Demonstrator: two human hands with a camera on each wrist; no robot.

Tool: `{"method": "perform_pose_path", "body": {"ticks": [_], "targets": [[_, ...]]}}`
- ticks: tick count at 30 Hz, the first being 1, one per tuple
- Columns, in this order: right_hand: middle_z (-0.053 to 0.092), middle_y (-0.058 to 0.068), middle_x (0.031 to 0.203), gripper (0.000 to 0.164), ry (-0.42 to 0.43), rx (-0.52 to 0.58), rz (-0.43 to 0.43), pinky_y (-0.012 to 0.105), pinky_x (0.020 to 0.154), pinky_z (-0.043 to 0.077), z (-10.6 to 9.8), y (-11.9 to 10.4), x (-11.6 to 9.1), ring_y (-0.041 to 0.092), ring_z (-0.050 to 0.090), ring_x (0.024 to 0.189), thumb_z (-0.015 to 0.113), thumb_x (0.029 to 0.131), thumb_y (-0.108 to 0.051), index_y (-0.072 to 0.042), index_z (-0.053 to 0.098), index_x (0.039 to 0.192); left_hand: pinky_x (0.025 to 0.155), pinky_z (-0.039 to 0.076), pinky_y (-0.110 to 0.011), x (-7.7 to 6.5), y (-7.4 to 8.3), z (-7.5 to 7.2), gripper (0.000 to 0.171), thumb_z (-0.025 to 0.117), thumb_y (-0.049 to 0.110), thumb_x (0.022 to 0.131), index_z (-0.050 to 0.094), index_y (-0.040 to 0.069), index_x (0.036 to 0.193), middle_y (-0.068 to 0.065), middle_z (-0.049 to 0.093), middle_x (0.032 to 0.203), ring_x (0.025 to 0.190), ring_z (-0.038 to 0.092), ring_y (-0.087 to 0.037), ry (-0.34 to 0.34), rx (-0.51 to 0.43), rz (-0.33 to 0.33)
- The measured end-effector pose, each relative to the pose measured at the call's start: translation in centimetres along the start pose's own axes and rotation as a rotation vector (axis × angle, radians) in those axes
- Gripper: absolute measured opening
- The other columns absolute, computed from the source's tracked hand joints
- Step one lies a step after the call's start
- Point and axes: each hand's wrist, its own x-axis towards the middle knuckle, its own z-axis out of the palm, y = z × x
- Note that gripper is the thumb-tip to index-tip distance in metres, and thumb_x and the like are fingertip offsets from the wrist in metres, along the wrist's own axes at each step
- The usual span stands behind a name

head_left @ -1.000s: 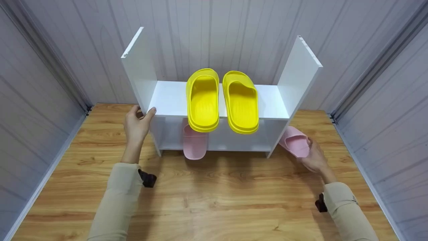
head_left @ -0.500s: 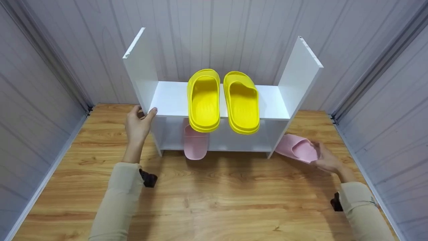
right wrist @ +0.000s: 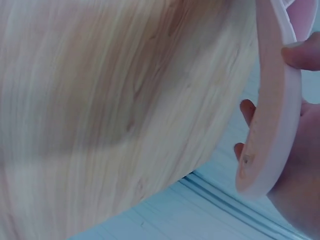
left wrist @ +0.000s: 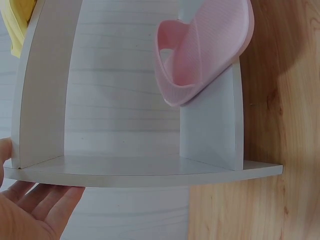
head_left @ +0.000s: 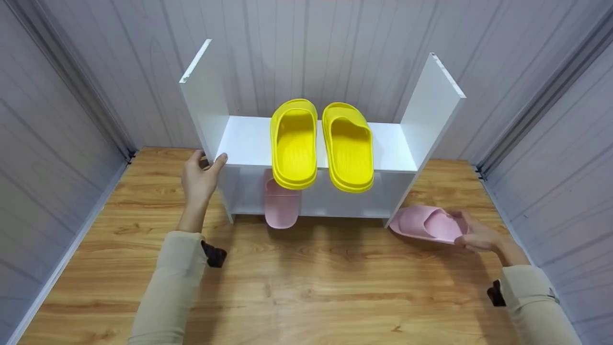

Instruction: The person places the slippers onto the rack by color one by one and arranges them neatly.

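My right hand (head_left: 481, 233) grips a pink slipper (head_left: 426, 223) by its heel end, to the right of the white shelf (head_left: 251, 143). The slipper's toe points left, close to the foot of the shelf's right side panel. In the right wrist view, the thumb lies on one edge of the slipper's sole (right wrist: 272, 110) and fingertips show past the other edge. My left hand (head_left: 198, 177) holds the shelf's left side panel at the height of the middle board, thumb in front and fingers behind. Another pink slipper (head_left: 281, 206) rests on the lower board, its heel jutting over the front edge.
Two yellow slippers (head_left: 295, 143) stand side by side on the middle board, heels overhanging the front. Tall side panels (head_left: 433, 110) rise at both ends of the shelf. Grey panelled walls (head_left: 570, 134) enclose the wooden floor (head_left: 306, 287) on the left, back and right.
My right hand has moved right and toward me with the pink slipper, which has turned from pointing up-left to pointing left. My left hand keeps its hold on the side panel.
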Motion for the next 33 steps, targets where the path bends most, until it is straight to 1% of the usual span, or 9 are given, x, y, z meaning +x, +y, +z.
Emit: {"method": "perform_pose_path", "body": {"ticks": [5,6,11,15,19,23,28,31,33], "targets": [[0.030,0.031,0.122,0.075,-0.077,0.036,0.037,0.051,0.082,0.031,-0.1,-0.5,-0.4,0.042,0.033,0.105,0.063,0.060,-0.002,0.007,0.026,0.125,0.075,0.047,-0.035,0.0,0.0,0.0,0.042,0.064,0.026,0.080,0.056,-0.003,0.110,-0.019,0.059,0.104,0.094,0.057,-0.026,0.000,0.004,-0.006],[0.029,0.031,0.123,0.074,-0.095,0.041,0.044,0.050,0.084,0.028,-0.1,-0.6,-0.5,0.041,0.031,0.108,0.062,0.060,-0.001,0.008,0.026,0.124,0.075,0.047,-0.035,0.0,0.0,0.0,0.042,0.064,0.026,0.080,0.056,-0.003,0.110,-0.019,0.059,0.104,0.094,0.057,-0.026,0.001,0.003,-0.008],[0.028,0.031,0.125,0.072,-0.192,0.028,0.116,0.043,0.078,0.034,-0.1,-1.2,-0.7,0.039,0.034,0.102,0.060,0.060,-0.001,0.005,0.028,0.124,0.076,0.047,-0.035,0.0,0.0,0.1,0.044,0.064,0.027,0.081,0.055,-0.003,0.111,-0.019,0.058,0.105,0.095,0.057,-0.027,0.002,0.006,-0.007],[0.032,0.027,0.124,0.068,-0.222,-0.026,0.125,0.043,0.078,0.033,0.1,-1.8,-0.8,0.037,0.035,0.102,0.060,0.060,-0.003,0.002,0.033,0.123,0.075,0.047,-0.035,0.0,0.0,0.1,0.043,0.064,0.027,0.080,0.055,-0.002,0.111,-0.019,0.058,0.105,0.095,0.057,-0.026,0.002,0.007,-0.010],[0.039,0.024,0.113,0.068,-0.268,0.028,0.116,0.037,0.074,0.034,0.5,-2.5,-0.6,0.033,0.039,0.094,0.059,0.059,-0.002,-0.001,0.034,0.123,0.074,0.048,-0.035,-0.1,0.0,0.0,0.042,0.064,0.026,0.081,0.055,-0.004,0.110,-0.019,0.058,0.104,0.093,0.058,-0.027,-0.003,0.001,0.013],[0.039,0.023,0.108,0.070,-0.323,0.122,0.078,0.033,0.069,0.035,1.0,-3.4,-0.4,0.029,0.040,0.086,0.059,0.059,0.001,0.000,0.034,0.124,0.072,0.049,-0.036,-0.1,0.0,0.0,0.041,0.064,0.024,0.081,0.055,-0.005,0.108,-0.020,0.059,0.102,0.091,0.059,-0.027,-0.001,-0.006,0.037],[0.031,0.026,0.126,0.070,-0.334,0.160,-0.014,0.037,0.079,0.031,1.8,-4.5,0.1,0.035,0.034,0.102,0.061,0.059,0.000,0.003,0.034,0.123,0.074,0.048,-0.036,-0.1,-0.1,0.1,0.041,0.064,0.025,0.080,0.056,-0.004,0.108,-0.020,0.059,0.102,0.092,0.058,-0.027,0.011,-0.002,0.026],[0.030,0.025,0.128,0.071,-0.316,0.157,-0.082,0.038,0.082,0.029,2.4,-5.2,0.5,0.036,0.030,0.107,0.061,0.058,0.000,0.003,0.033,0.124,0.074,0.048,-0.037,-0.1,-0.1,0.1,0.041,0.064,0.025,0.080,0.056,-0.004,0.108,-0.020,0.059,0.102,0.093,0.058,-0.027,0.008,-0.007,0.026],[0.030,0.024,0.129,0.072,-0.303,0.165,-0.120,0.038,0.080,0.030,2.7,-5.7,0.8,0.036,0.031,0.104,0.061,0.059,0.001,0.003,0.032,0.125,0.073,0.048,-0.037,-0.1,-0.1,0.1,0.040,0.065,0.024,0.080,0.056,-0.004,0.107,-0.020,0.060,0.102,0.092,0.059,-0.027,0.006,-0.013,0.028]]}}
